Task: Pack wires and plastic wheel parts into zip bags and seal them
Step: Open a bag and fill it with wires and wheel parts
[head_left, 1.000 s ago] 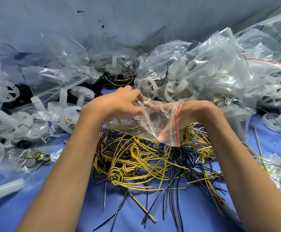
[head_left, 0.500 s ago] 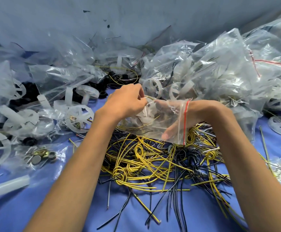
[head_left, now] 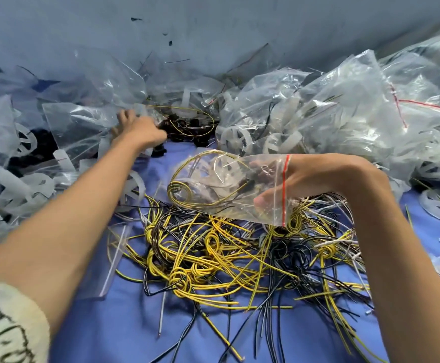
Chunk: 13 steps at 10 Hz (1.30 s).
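Head view, zip bag [head_left: 221,184] in right grip [head_left: 310,179]

Wire tangle [head_left: 226,258] centre, bag heaps [head_left: 344,113] behind; bare cloth [head_left: 114,331] nearside.

- We see wires [head_left: 179,280]: yellow w/ dark stripe, plus black.
- Bag [head_left: 229,184]: clear, red zip line.
- Cloth [head_left: 108,331]: blue.
- Wheels [head_left: 233,138]: milky white.
- Sleeve [head_left: 6,323]: pale, black print.

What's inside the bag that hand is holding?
In the bag: a looped yellow wire, a white wheel part and something dark. The right hand grips its mouth; creases and glare hide the rest.
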Motion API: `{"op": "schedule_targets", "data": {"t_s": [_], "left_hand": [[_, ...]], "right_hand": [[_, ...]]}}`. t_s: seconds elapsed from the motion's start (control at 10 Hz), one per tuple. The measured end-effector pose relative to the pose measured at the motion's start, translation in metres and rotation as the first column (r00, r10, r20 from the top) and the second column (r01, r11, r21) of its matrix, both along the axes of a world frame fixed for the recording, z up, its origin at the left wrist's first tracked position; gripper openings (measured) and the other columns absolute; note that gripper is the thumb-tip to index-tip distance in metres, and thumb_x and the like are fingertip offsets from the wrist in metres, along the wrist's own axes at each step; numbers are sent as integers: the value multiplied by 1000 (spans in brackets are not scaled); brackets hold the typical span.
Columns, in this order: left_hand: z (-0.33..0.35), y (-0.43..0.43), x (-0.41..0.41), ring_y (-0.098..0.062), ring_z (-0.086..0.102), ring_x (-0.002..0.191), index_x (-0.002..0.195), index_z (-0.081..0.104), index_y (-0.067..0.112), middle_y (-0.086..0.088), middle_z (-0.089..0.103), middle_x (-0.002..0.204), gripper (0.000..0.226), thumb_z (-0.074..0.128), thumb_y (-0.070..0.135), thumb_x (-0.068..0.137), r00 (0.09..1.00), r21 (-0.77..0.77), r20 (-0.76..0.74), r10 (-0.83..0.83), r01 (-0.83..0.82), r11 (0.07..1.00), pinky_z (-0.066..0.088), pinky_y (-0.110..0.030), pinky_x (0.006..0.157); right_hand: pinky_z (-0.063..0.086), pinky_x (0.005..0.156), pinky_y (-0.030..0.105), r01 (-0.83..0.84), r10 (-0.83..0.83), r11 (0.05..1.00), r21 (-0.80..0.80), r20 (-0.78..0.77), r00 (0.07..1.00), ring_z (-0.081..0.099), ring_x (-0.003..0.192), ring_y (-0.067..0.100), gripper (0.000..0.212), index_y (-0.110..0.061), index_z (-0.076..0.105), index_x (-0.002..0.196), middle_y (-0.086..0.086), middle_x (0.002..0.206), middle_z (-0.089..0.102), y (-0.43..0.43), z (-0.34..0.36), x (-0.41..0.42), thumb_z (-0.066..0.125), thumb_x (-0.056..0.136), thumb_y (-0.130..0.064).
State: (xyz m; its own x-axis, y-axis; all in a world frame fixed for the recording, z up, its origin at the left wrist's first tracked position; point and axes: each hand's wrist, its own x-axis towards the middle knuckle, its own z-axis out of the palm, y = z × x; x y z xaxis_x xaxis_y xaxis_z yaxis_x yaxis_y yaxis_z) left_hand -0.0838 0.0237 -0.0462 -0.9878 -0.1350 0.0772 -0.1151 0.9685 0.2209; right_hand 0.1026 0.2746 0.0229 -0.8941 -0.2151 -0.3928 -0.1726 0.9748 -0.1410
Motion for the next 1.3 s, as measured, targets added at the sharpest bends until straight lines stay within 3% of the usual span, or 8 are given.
{"op": "schedule_targets", "data": {"t_s": [0.2, 0.4, 0.6, 0.7, 0.9, 1.0, 1.1, 1.3], "left_hand": [[-7, -10, -11, -44, 46, 119, 107, 59, 3, -29, 50, 129, 39, 57, 32, 81, 994, -131, 105, 6, 8, 991, 41, -45, 95], [-6, 2, -23, -33, 25, 134, 125, 53, 8, -20, 32, 144, 48, 57, 28, 82, 993, -351, 41, -115, 122, 928, 25, -52, 107], [-7, -1, -38, -35, 23, 138, 128, 50, 5, -13, 15, 156, 48, 55, 24, 85, 981, -314, 123, -150, 182, 932, 31, -50, 105], [-5, -2, -38, -37, 40, 125, 126, 47, 9, -19, 40, 140, 46, 55, 23, 82, 977, -295, 115, -182, 208, 932, 42, -49, 98], [4, 5, -21, -41, 54, 108, 122, 59, 19, -23, 59, 118, 42, 55, 21, 80, 964, -83, -109, -244, 236, 968, 48, -43, 89], [26, 22, 7, -39, 59, 99, 103, 69, 20, -20, 66, 104, 32, 55, 31, 77, 913, 100, -363, -187, 238, 966, 46, -37, 80], [46, 47, 46, -25, 66, 94, 99, 74, 25, -8, 73, 95, 31, 57, 33, 74, 864, 348, -492, -105, 306, 886, 48, -27, 79], [60, 84, 106, 5, 64, 67, 77, 73, 30, 10, 72, 75, 11, 68, 20, 75, 865, 700, -496, -79, 452, 553, 50, -12, 63]], "right_hand": [[43, 93, 28, -4, 1, 997, -83, -38, 999, 54, 117, 20, 50, -27, 46, 137, -1, 128, 57, 2, -8, -5, 60, 88, -23], [45, 91, 29, -12, 5, 991, -135, -52, 999, 56, 114, 23, 49, -24, 47, 136, 2, 123, 59, 8, -15, -11, 57, 89, -21], [44, 94, 29, -34, 27, 987, -159, -46, 999, 54, 116, 22, 50, -24, 44, 138, 2, 127, 57, 12, -20, -18, 58, 90, -27], [42, 97, 29, -32, 26, 985, -172, -34, 999, 52, 120, 21, 53, -25, 43, 139, 1, 130, 56, 12, -22, -20, 59, 89, -34], [48, 89, 36, -30, 25, 973, -230, -25, 999, 61, 106, 22, 38, -26, 58, 123, 0, 112, 65, 10, -18, -18, 60, 88, -39], [46, 61, 16, -5, -11, 945, -327, -47, 999, 58, 63, -3, 22, -26, 66, 81, -17, 68, 65, 19, -11, -13, 60, 86, -47], [29, 40, 13, 4, -94, 925, -379, -221, 971, 38, 37, -2, 28, -20, 58, 61, -16, 42, 50, 25, -10, -14, 58, 87, -32], [50, 57, 23, 37, -380, 719, -695, -347, 857, 64, 57, 9, 23, -10, 60, 74, 2, 68, 66, 21, -8, -19, 45, 91, -5]]}}
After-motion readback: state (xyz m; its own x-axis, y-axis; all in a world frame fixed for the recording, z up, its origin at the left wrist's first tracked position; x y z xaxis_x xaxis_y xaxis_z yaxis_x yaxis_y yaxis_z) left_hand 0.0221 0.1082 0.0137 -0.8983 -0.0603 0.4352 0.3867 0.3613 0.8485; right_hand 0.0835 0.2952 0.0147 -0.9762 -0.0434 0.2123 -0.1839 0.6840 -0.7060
